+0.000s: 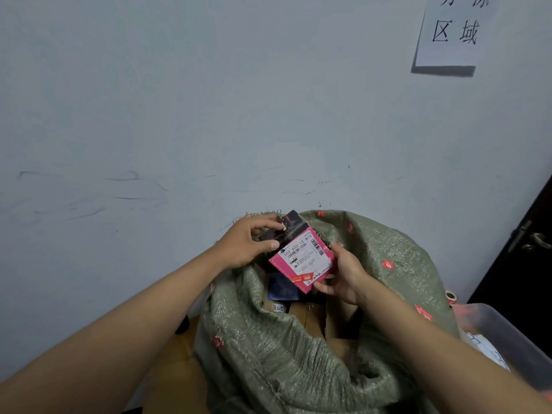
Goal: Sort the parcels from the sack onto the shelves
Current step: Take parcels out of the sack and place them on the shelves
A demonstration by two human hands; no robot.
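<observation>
Pale grey-blue wall, scuffed with dark marks, fills the background; a white paper sign with black characters hangs at upper right, and a dark door with a metal handle stands at the right edge. Below centre, a green woven sack with small red printed marks stands open against the wall, its mouth showing brown cardboard parcels and a dark blue packet inside. Above the sack's mouth, a pink box parcel with a white shipping label and barcode is held tilted between both hands. Left hand grips its dark upper end, fingers curled over the top edge and thumb pressed on the near face. Right hand cups the lower right corner, fingers curled beneath and along the side. A translucent plastic bin sits at lower right, just beside the sack; a brown cardboard surface lies at lower left.
</observation>
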